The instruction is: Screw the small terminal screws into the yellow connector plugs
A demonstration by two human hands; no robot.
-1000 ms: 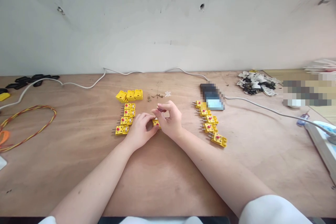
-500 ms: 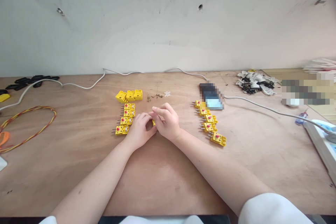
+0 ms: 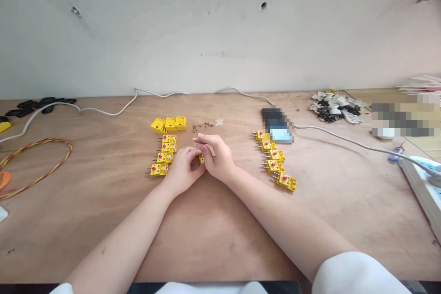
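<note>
Head view.
- Left hand (image 3: 182, 171): resting on the tabletop (image 3: 220, 234), fingers curled narrow around a yellow connector (image 3: 201, 160), which is mostly hidden between the two hands.
- Right hand (image 3: 219, 160): just at 3 o'clock of the connector and touching the left hand. Thumb and forefinger are pinched together above it; I cannot tell whether anything sits between them.
- Column of connectors (image 3: 164, 154): at 9 o'clock of the hands, just beside the left hand, pins pointing to 9 o'clock.
- Three yellow housings (image 3: 168, 124): at 11 o'clock, at the head of that column.
- Small screws (image 3: 203, 125): scattered at 12 o'clock, near the hands.
- Slanted row of connectors (image 3: 275, 161): at 3 o'clock, well apart.
- Red-and-yellow wire loop (image 3: 37, 158): far out at 9 o'clock.
- White cable (image 3: 110, 111): along the wall at 12 o'clock.
</note>
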